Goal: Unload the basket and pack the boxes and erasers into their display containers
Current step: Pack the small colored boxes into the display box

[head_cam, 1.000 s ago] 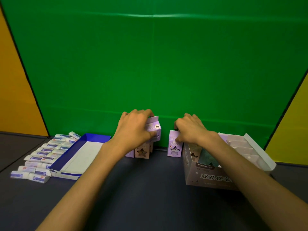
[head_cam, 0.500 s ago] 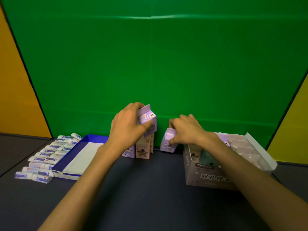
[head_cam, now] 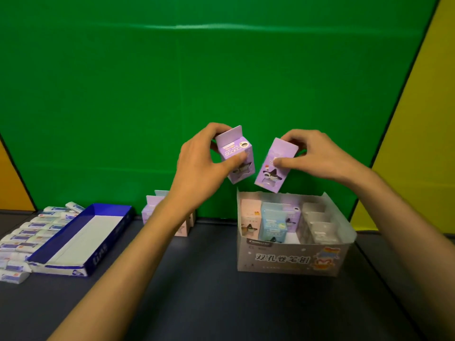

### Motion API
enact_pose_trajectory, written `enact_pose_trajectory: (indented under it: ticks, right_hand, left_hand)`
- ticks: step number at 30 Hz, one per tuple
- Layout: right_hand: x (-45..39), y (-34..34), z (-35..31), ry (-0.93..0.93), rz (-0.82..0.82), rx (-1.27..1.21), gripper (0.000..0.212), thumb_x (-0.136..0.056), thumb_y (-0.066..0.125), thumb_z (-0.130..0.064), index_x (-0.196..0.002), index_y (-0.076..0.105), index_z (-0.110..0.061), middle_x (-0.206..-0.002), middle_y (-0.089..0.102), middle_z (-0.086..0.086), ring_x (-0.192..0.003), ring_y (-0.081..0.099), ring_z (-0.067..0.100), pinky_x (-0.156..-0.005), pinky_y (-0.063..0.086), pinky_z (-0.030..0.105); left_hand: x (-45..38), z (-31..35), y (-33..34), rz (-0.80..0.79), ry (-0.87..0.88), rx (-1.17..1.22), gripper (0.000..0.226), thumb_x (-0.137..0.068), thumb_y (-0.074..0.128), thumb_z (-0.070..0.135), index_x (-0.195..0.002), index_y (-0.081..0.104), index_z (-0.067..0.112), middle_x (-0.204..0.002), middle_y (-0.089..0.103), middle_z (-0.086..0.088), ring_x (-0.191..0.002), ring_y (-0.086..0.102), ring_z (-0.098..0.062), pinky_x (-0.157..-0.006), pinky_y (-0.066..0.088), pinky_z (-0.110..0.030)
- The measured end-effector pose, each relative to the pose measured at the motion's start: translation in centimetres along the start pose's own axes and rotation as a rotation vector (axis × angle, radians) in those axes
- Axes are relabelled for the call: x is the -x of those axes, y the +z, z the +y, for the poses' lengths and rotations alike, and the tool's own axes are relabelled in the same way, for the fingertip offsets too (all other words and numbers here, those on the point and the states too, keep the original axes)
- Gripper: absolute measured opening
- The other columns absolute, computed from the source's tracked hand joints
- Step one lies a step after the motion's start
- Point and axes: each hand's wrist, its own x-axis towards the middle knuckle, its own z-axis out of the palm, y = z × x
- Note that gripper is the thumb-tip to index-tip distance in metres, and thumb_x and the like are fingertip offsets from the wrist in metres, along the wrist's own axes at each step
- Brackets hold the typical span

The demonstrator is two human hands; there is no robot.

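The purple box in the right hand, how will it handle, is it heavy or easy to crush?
Probably light: the right hand holds the purple box tilted in the air with only fingertips. Likely crushable, being thin card with a cut-out window. Its tall, narrow shape may tip easily once stood up.

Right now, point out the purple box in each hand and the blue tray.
left purple box [head_cam: 235,153], head view, its front face above the thumb.
right purple box [head_cam: 270,175], head view, its printed front face.
blue tray [head_cam: 81,238], head view, its bare white floor.
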Motion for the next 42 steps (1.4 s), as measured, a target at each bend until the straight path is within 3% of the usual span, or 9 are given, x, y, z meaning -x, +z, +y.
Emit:
enact_pose_trajectory:
  ticks: [9, 15, 20, 24, 28, 34, 38, 40, 42]
  right_hand:
    - [2.5, -1.3, 4.6, -0.022, -0.099, 0.210, 0.039, -0.073, 0.086, -0.026, -0.107, 0.068, -0.020, -0.097, 0.070, -0.006, -0.087, 0.065, 0.016, -0.077, 0.054, 0.036]
    - [3.0, -0.6, 5.9, -0.038, -0.161, 0.218, 0.045, -0.073, 0.086, -0.025, -0.113, 0.068, -0.022, -0.104, 0.069, -0.009, -0.092, 0.063, 0.012, -0.079, 0.051, 0.031]
    - [3.1, 0.2, 6.6, -0.036, -0.231, 0.208, 0.047, -0.072, 0.087, -0.023, -0.115, 0.069, -0.024, -0.102, 0.069, -0.012, -0.089, 0.062, 0.007, -0.071, 0.044, 0.019]
    - [2.9, 1.0, 6.9, -0.034, -0.246, 0.221, 0.047, -0.070, 0.088, -0.026, -0.113, 0.070, -0.024, -0.097, 0.069, -0.012, -0.081, 0.061, 0.002, -0.070, 0.046, 0.025]
    - [2.7, 1.5, 7.6, -0.011, -0.232, 0.197, 0.047, -0.068, 0.089, -0.032, -0.111, 0.070, -0.025, -0.100, 0.072, -0.011, -0.087, 0.066, 0.009, -0.082, 0.055, 0.037]
    - [3.1, 1.9, 8.9, 0.055, -0.275, 0.171, 0.042, -0.070, 0.089, -0.028, -0.106, 0.069, -0.021, -0.100, 0.071, -0.007, -0.086, 0.066, 0.008, -0.080, 0.056, 0.034]
    - [3.6, 3.1, 9.6, 0.039, -0.298, 0.271, 0.037, -0.068, 0.089, -0.035, -0.095, 0.066, -0.024, -0.092, 0.066, -0.012, -0.081, 0.062, 0.009, -0.073, 0.054, 0.034]
    - [3.8, 3.4, 9.7, 0.032, -0.292, 0.317, 0.033, -0.071, 0.086, -0.031, -0.082, 0.055, -0.030, -0.084, 0.059, -0.011, -0.075, 0.056, 0.012, -0.064, 0.047, 0.031]
    - [4.0, 3.9, 10.2, -0.012, -0.270, 0.375, 0.030, -0.074, 0.081, -0.033, -0.083, 0.053, -0.031, -0.084, 0.058, -0.005, -0.076, 0.055, 0.017, -0.061, 0.045, 0.034]
  left_hand:
    - [0.3, 2.4, 4.7, -0.098, 0.017, 0.002, 0.037, -0.078, 0.080, 0.030, -0.110, 0.062, 0.026, -0.102, 0.067, 0.015, -0.088, 0.058, -0.001, -0.070, 0.035, -0.005]
    - [0.8, 3.6, 5.7, -0.129, 0.029, -0.001, 0.037, -0.080, 0.080, 0.033, -0.111, 0.061, 0.027, -0.101, 0.066, 0.016, -0.091, 0.057, 0.001, -0.073, 0.036, -0.006]
    - [1.2, 4.6, 6.0, -0.138, 0.037, 0.015, 0.036, -0.080, 0.081, 0.031, -0.110, 0.062, 0.026, -0.100, 0.066, 0.016, -0.090, 0.057, 0.000, -0.071, 0.035, -0.005]
    - [1.4, 5.4, 5.9, -0.143, 0.053, 0.031, 0.036, -0.080, 0.081, 0.030, -0.110, 0.062, 0.025, -0.099, 0.066, 0.018, -0.088, 0.057, 0.002, -0.070, 0.035, -0.005]
    - [1.5, 5.6, 6.1, -0.155, 0.049, 0.032, 0.036, -0.080, 0.081, 0.030, -0.110, 0.063, 0.025, -0.098, 0.066, 0.018, -0.089, 0.058, 0.001, -0.071, 0.036, -0.006]
    - [1.7, 4.8, 6.7, -0.215, 0.028, 0.015, 0.037, -0.078, 0.081, 0.034, -0.109, 0.063, 0.027, -0.099, 0.067, 0.016, -0.090, 0.059, -0.001, -0.070, 0.037, -0.008]
    - [1.8, 4.3, 7.9, -0.317, 0.002, 0.041, 0.038, -0.076, 0.083, 0.033, -0.108, 0.064, 0.025, -0.097, 0.067, 0.017, -0.088, 0.060, -0.001, -0.071, 0.043, -0.012]
    - [1.9, 4.0, 8.7, -0.388, -0.015, 0.047, 0.040, -0.076, 0.085, 0.033, -0.109, 0.064, 0.026, -0.096, 0.067, 0.017, -0.086, 0.060, -0.001, -0.075, 0.047, -0.019]
    - [2.0, 3.6, 9.5, -0.453, -0.025, 0.047, 0.040, -0.075, 0.086, 0.033, -0.108, 0.064, 0.026, -0.097, 0.068, 0.016, -0.087, 0.062, -0.002, -0.080, 0.051, -0.028]
